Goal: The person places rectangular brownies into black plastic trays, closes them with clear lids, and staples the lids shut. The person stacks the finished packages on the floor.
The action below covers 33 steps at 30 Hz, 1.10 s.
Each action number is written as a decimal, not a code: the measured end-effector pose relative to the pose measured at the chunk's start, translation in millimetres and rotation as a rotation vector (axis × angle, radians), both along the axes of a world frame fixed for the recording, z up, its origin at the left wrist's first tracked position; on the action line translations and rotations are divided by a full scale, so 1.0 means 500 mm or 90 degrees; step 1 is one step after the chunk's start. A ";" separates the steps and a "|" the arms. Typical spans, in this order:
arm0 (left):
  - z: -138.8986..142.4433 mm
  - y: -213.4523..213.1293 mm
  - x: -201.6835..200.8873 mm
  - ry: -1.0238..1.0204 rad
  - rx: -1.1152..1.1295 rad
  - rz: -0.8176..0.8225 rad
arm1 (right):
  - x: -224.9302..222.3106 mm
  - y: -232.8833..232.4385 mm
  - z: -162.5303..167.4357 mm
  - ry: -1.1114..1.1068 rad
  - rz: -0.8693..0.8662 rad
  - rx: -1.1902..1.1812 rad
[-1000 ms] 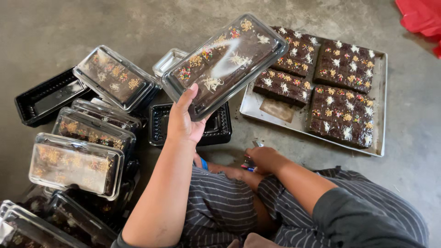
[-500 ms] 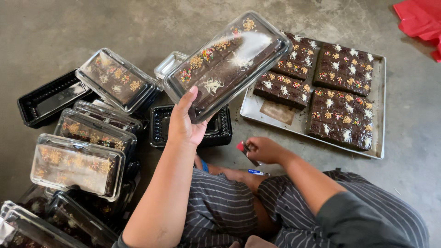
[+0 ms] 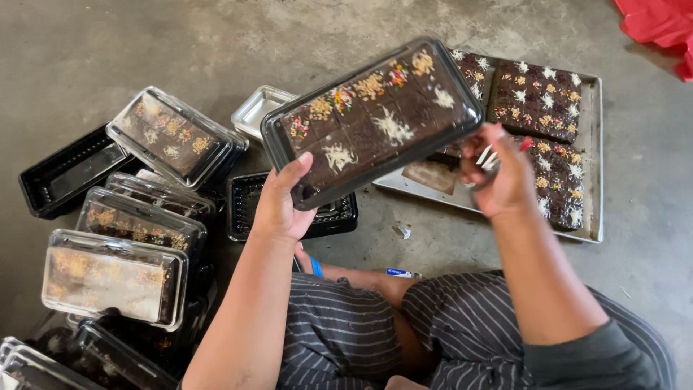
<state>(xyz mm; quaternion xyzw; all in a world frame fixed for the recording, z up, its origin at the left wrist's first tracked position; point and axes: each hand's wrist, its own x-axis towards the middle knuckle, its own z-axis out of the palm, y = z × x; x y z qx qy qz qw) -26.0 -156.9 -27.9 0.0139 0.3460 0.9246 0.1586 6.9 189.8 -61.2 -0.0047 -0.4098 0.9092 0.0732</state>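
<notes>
Left hand (image 3: 283, 206) grips one end of a lidded black box of brownies (image 3: 372, 119) with sprinkle toppings, held up over the metal tray (image 3: 593, 173), which carries bare brownie slabs. Right hand (image 3: 498, 173) is curled around something small at the box's other end. Left of the tray sit more filled clear-lid boxes (image 3: 177, 137) and an empty black tray (image 3: 68, 170), all on grey concrete floor (image 3: 144, 43).

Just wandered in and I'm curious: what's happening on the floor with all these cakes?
A person sitting on the floor holds up a lidded black box of topped brownies in the left hand. The right hand, gripping a small tool, touches the box's far end. More filled boxes are stacked to the left, and a metal tray of brownie slabs lies behind.
</notes>
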 end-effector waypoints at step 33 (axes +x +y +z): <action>-0.009 0.025 -0.001 -0.006 0.004 0.025 | 0.032 -0.053 0.069 -0.153 0.124 0.144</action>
